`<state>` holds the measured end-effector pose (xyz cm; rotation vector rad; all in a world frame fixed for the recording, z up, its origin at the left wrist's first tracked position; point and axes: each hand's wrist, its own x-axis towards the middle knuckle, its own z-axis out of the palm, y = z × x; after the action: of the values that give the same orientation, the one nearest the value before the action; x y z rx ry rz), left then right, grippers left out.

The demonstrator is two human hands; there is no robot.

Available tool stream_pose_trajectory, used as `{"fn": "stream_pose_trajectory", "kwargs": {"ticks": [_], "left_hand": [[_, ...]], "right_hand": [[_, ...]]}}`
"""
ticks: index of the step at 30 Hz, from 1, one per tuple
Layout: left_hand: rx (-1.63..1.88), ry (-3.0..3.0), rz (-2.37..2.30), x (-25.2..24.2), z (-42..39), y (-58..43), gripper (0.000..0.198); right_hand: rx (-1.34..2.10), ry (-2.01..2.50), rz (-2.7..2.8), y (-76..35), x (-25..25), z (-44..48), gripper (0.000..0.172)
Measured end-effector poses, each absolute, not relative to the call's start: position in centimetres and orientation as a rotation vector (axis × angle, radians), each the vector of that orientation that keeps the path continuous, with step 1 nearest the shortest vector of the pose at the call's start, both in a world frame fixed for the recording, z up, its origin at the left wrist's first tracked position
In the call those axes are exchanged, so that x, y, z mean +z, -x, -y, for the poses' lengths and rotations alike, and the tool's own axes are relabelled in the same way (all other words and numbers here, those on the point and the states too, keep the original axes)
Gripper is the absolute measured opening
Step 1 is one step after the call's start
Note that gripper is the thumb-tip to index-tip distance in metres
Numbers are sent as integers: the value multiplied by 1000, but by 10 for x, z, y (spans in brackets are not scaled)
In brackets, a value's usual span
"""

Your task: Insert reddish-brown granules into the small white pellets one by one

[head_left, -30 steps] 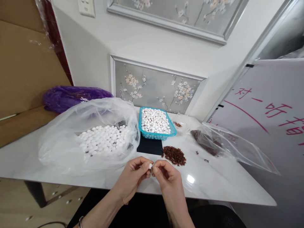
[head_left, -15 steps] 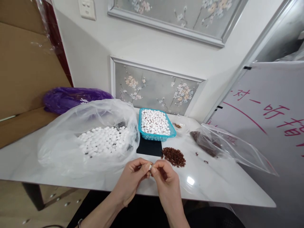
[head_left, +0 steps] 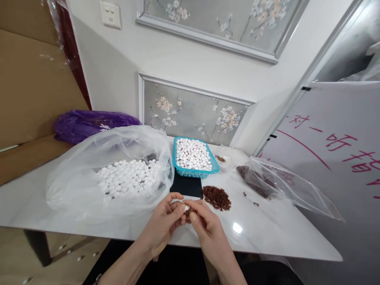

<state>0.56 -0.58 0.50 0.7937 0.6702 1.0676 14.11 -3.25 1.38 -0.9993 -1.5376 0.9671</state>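
Observation:
My left hand [head_left: 164, 223] is closed, pinching a small white round piece [head_left: 187, 208] between thumb and fingertips above the table's front edge. Against it from the other side comes my right hand [head_left: 209, 227], its thumb and forefinger bent around small dark-brown bits [head_left: 187, 214]; its other fingers are partly hidden. Just beyond the right hand lies a heap of brown, star-like bits [head_left: 216, 197]. Behind that, a turquoise plastic basket [head_left: 214, 168] is filled with white round pieces showing brown spots. To the left, a clear plastic bag [head_left: 71, 186] lies open with many plain white pieces [head_left: 130, 176] inside.
A black flat pad [head_left: 186, 186] sits under the basket's front. On the right lie a zip bag of brown material [head_left: 258, 180] and a couple of stray bits [head_left: 256, 204]. A purple bag [head_left: 92, 123] and cardboard [head_left: 35, 87] stand left; a whiteboard [head_left: 332, 190] borders the right.
The right thumb and forefinger have parted slightly from their tight pinch, and more of the white piece and brown bits shows. The left forefinger has lifted. The view has shifted slightly.

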Motion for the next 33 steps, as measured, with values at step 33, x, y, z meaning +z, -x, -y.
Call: {"fn": "stream_pose_trajectory", "kwargs": {"ticks": [33], "left_hand": [[1061, -891, -729, 8, 6, -8, 31]], "right_hand": [[585, 1137, 1661, -134, 9, 36, 28]]}}
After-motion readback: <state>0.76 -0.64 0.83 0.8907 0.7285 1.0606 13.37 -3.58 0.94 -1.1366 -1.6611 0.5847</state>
